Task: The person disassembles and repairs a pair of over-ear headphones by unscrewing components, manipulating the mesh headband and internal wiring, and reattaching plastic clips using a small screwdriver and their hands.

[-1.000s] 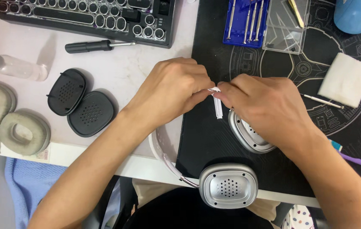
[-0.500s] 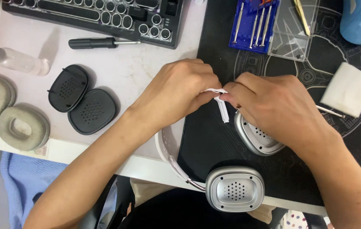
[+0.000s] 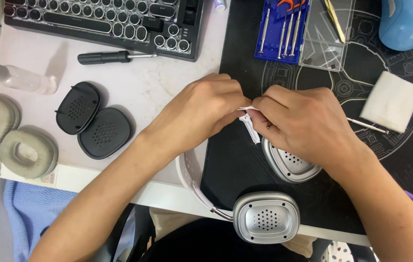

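Nearest: silver headphone cup at the front edge of the surface, white headband curving up from it under the left forearm. Second silver cup on the black mat, partly under the right hand. Left hand and right hand meet fingertip to fingertip; both grips pinched shut on a small white strip, which hangs just above the second cup. Left of them: two black perforated covers, two grey ear cushions. Right: white pad. Farther back: black-handled screwdriver, keyboard, blue screwdriver tray, blue mouse.
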